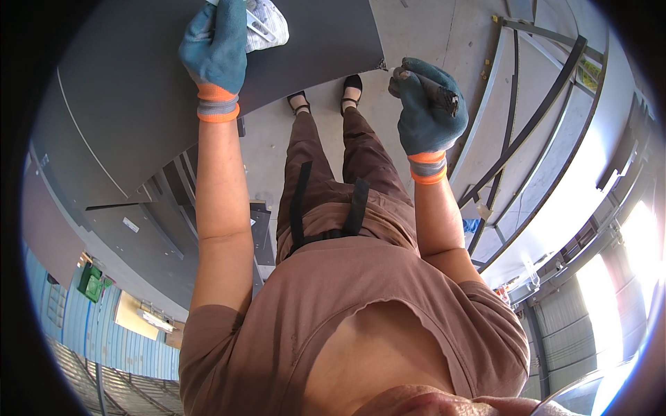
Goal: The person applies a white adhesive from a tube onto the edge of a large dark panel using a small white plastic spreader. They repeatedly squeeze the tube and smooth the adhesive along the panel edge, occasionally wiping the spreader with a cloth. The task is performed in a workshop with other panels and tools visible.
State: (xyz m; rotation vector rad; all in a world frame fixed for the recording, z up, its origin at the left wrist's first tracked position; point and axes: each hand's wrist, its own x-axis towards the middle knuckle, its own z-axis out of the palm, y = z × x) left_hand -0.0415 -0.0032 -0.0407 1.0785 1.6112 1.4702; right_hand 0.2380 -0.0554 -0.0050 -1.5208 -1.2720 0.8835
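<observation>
My left hand (216,48), in a blue-coated glove with an orange and grey cuff, is closed over the dark grey panel. From its fingers sticks out a flat silver strip with a slot (261,28). A crumpled white bundle (273,25) with grey marks lies against the strip; whether the hand grips it too is hidden. My right hand (429,107), in a matching glove, is raised to the right of the panel's corner. Its fingers are curled round a dark grey piece with a rough blackish end (451,104), of which little shows.
The large dark grey panel (305,52) spans the upper left, its corner near my right hand. More dark panels (139,229) stand below it at left. A frame of metal bars (527,125) leans at right. My feet stand on the concrete floor (267,135).
</observation>
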